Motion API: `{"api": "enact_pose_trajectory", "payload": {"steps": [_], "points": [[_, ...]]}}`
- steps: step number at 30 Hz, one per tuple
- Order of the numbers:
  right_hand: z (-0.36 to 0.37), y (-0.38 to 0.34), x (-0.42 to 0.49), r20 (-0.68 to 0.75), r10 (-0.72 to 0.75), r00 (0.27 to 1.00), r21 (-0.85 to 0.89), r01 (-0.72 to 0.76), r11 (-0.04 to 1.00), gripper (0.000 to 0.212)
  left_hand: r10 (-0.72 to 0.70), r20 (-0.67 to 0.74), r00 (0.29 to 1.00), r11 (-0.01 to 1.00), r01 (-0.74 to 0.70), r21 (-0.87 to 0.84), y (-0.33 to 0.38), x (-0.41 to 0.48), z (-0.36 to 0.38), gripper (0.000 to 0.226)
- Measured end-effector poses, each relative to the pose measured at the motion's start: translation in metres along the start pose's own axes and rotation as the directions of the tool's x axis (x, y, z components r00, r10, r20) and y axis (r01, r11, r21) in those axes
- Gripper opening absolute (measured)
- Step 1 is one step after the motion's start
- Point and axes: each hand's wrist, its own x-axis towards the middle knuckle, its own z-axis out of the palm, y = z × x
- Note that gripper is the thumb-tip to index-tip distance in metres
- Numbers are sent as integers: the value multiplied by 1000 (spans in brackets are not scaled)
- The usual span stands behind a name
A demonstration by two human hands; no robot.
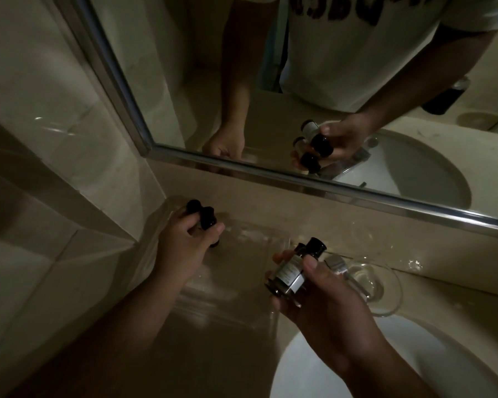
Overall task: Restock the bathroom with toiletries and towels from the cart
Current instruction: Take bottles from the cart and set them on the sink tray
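Observation:
My left hand (184, 242) grips two small dark toiletry bottles with black caps (204, 218), holding them upright in the back left corner of the beige counter (219, 326), close to the wall. My right hand (322, 305) is shut on two more small bottles with white labels (292, 272), tilted above the counter beside the sink. The mirror (299, 81) above reflects both hands and the bottles.
A white sink basin (314, 369) lies at the lower right. A clear glass dish (385, 285) with a chrome piece beside it sits behind the basin. A tiled wall (55, 139) closes off the left side. The room is dim.

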Motion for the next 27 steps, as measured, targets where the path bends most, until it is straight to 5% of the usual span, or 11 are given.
{"api": "enact_pose_trajectory", "payload": {"steps": [12, 20, 27], "points": [[2, -4, -3, -21, -18, 1000, -29, 17, 999, 39, -17, -3, 1000, 996, 18, 83, -11, -7, 4, 29], [2, -2, -5, 23, -15, 1000, -34, 15, 999, 72, -61, -61, 996, 998, 63, 25, -17, -27, 3, 15], [1, 1, -2, 25, -16, 1000, -41, 17, 999, 71, -83, -63, 995, 997, 83, 1, -16, -22, 5, 16]]}}
